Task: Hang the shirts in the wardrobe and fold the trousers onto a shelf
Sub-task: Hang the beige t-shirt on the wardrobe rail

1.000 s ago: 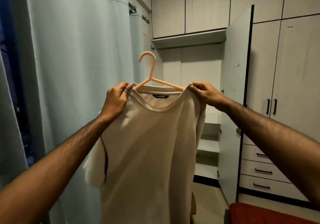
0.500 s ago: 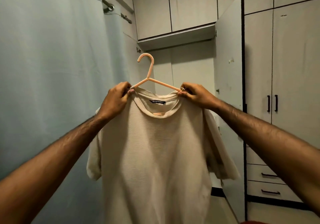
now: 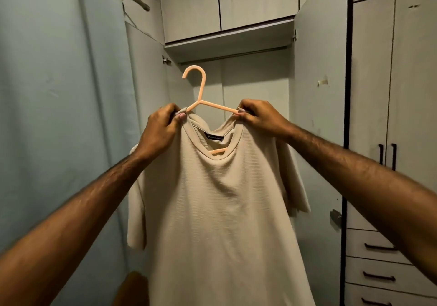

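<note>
My left hand (image 3: pixel 160 130) and right hand (image 3: pixel 256 119) pinch the shirt (image 3: pixel 212 211) shoulders, keeping the hanger (image 3: pixel 201 97) hook free above them.

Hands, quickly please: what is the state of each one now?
Left hand: closed, gripping the shirt at the collar's left side.
Right hand: closed, pinching the shirt at the collar's right side, by the hanger.
</note>
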A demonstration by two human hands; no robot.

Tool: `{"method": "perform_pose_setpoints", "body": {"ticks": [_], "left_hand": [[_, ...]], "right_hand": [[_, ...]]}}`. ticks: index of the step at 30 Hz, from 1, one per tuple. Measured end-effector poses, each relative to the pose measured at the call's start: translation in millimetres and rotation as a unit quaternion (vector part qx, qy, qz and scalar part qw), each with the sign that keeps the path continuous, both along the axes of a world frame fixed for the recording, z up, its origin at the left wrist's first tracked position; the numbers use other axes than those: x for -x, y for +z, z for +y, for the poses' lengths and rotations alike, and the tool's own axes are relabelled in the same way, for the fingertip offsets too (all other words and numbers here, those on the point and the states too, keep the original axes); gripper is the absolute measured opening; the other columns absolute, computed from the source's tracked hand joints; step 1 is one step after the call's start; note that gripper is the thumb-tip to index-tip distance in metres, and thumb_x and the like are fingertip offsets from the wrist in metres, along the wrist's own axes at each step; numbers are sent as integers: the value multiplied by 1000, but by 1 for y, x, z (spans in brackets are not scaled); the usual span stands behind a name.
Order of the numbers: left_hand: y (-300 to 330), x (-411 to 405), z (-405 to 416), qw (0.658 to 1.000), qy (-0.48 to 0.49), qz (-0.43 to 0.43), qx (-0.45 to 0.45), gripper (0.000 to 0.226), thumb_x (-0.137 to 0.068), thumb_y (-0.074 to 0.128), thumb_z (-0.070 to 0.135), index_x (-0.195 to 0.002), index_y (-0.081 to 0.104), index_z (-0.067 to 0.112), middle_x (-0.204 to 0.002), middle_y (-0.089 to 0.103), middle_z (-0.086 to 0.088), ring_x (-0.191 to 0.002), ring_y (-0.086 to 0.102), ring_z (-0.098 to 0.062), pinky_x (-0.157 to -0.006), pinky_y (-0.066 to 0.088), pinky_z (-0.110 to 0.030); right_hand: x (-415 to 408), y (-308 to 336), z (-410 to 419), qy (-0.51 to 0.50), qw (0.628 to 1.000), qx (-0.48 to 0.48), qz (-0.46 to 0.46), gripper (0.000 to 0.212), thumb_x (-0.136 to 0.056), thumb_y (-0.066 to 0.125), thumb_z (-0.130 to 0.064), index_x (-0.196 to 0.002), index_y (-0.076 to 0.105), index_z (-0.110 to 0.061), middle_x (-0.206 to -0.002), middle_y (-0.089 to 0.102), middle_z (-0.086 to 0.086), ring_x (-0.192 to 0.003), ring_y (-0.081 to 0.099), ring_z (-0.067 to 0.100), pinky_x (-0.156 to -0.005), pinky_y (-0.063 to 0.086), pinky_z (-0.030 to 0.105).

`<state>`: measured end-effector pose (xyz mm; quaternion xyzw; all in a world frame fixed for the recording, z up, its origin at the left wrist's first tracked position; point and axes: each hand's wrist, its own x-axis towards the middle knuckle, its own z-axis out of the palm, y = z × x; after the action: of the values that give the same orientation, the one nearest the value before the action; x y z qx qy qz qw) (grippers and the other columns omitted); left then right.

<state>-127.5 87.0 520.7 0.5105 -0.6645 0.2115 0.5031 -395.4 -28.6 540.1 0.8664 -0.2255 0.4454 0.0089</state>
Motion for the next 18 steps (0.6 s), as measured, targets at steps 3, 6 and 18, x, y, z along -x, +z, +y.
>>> {"method": "perform_pose_setpoints", "body": {"ticks": [3, 6, 18], "left_hand": [[-1, -8, -52, 999, -16, 34, -9, 20, -103, 54, 25, -89, 56, 10, -74, 53, 5, -68, 47, -7, -59, 36, -17], [-8, -15, -98, 996, -41, 83, -10, 21, -105, 49, 24, -91, 55, 9, -77, 55, 2, -70, 47, -9, -57, 36, -9], [-26, 22, -267, 977, -180, -68, -93, 16, -102, 55, 30, -105, 63, 17, -86, 64, 3, -79, 58, -14, -68, 43, -31]], "right_hand": [[0, 0, -46, -42, 999, -2, -9, 24, -93, 65, -41, -90, 64, -17, -78, 62, -10, -73, 56, 12, -63, 44, 34], [8, -3, -77, -83, 996, 4, -18, 22, -94, 63, -40, -92, 64, -18, -80, 62, -12, -75, 56, 12, -64, 45, 35], [81, -20, -166, -216, 975, -23, -39, 24, -93, 63, -43, -93, 64, -19, -86, 68, 2, -80, 60, 20, -69, 50, 46]]}}
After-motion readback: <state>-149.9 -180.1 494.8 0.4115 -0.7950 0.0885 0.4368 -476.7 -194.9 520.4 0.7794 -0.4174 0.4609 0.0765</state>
